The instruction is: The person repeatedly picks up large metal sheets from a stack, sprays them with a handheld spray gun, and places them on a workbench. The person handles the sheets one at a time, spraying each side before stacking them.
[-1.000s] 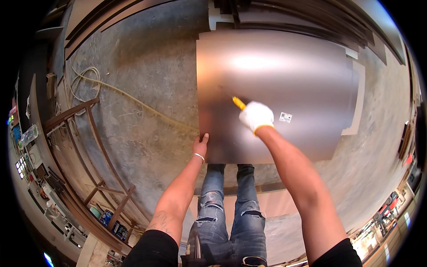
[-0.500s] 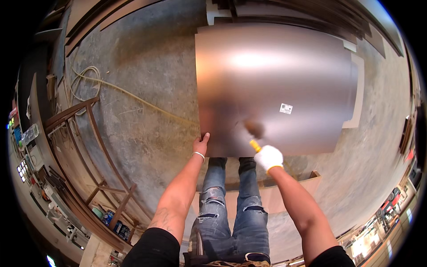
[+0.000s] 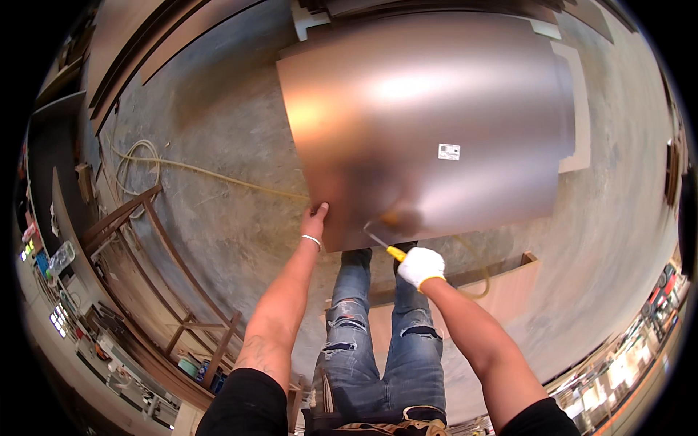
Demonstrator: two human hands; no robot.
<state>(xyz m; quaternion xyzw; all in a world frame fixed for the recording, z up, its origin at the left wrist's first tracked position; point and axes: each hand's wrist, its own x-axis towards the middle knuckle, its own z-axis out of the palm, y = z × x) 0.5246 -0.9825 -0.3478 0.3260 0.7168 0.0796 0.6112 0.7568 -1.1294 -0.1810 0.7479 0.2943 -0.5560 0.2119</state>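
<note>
A large glossy bronze-coloured sheet (image 3: 436, 116) stands in front of me, with a small white sticker (image 3: 448, 151) on its face. My left hand (image 3: 314, 219), bare with a bracelet at the wrist, grips the sheet's lower left edge. My right hand (image 3: 422, 266) wears a white glove and holds a yellow-handled tool (image 3: 384, 243) whose thin metal tip touches the sheet's lower edge. My legs in torn blue jeans (image 3: 378, 327) are below the sheet.
The floor is grey concrete (image 3: 218, 145). A yellowish hose (image 3: 189, 168) runs across it from a coil at the left. Wooden frames (image 3: 153, 247) lie at the lower left. A pale board (image 3: 509, 283) lies behind my right arm. Shelving lines the rims.
My right hand with the tool has come down from the middle of the sheet to its lower edge. The sheet now looks larger and nearer. My left hand stays on the edge.
</note>
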